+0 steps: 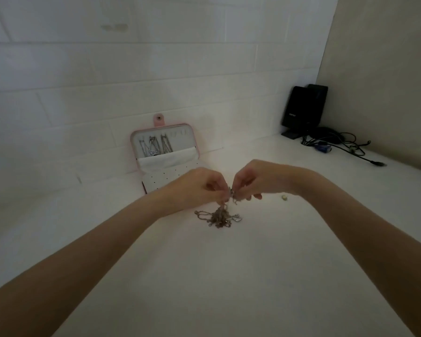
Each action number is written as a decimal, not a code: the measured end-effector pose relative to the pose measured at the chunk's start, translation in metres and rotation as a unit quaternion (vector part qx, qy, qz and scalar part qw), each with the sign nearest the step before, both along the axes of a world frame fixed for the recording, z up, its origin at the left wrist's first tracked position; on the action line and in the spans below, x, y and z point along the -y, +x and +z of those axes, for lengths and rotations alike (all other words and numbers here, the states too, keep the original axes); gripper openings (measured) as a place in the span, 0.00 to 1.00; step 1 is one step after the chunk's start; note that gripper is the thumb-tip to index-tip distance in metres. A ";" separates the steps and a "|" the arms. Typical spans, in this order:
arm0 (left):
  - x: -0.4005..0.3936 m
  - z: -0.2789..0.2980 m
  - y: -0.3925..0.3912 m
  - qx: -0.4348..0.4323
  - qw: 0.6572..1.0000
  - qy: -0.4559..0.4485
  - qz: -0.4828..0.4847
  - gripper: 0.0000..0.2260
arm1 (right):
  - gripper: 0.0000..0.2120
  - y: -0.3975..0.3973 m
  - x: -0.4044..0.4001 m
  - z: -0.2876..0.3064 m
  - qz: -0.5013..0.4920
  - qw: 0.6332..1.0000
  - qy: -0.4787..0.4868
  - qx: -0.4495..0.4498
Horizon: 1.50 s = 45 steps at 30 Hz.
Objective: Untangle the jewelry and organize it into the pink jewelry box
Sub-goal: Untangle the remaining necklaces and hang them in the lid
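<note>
Both hands, left [199, 184] and right [255, 178], pinch the tangled chains [218, 216] above the table [229, 276].

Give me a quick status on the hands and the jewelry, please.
Left hand and right hand both pinching the tangled chains, clump half on the table. Pink jewelry box open behind, some necklaces already hung. Nothing in the way.

You get one view only, from a wide-angle camera worn on your head, looking forward and down along both forearms. It sits close over the white table [229, 276], with your left hand [199, 188] and right hand [258, 178] near frame centre. The brick wall [156, 69] ahead bends with the lens. No second view overlaps.
</note>
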<state>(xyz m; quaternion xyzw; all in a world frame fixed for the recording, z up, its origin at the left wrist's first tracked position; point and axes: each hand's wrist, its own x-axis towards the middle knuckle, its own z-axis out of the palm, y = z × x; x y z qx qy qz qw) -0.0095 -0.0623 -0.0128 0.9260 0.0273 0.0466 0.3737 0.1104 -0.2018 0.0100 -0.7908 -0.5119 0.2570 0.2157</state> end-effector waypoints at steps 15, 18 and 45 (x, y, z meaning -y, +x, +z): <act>0.005 0.006 0.006 -0.015 0.946 -0.323 0.010 0.04 | 0.07 0.015 0.015 0.033 -0.116 0.899 0.269 -0.325; 0.004 0.003 0.005 -0.014 0.940 -0.342 0.010 0.05 | 0.08 0.017 0.013 0.035 -0.158 0.888 0.278 -0.329; 0.003 0.030 0.004 0.007 0.949 -0.309 0.066 0.02 | 0.07 0.011 -0.025 0.100 -0.242 0.845 0.474 0.039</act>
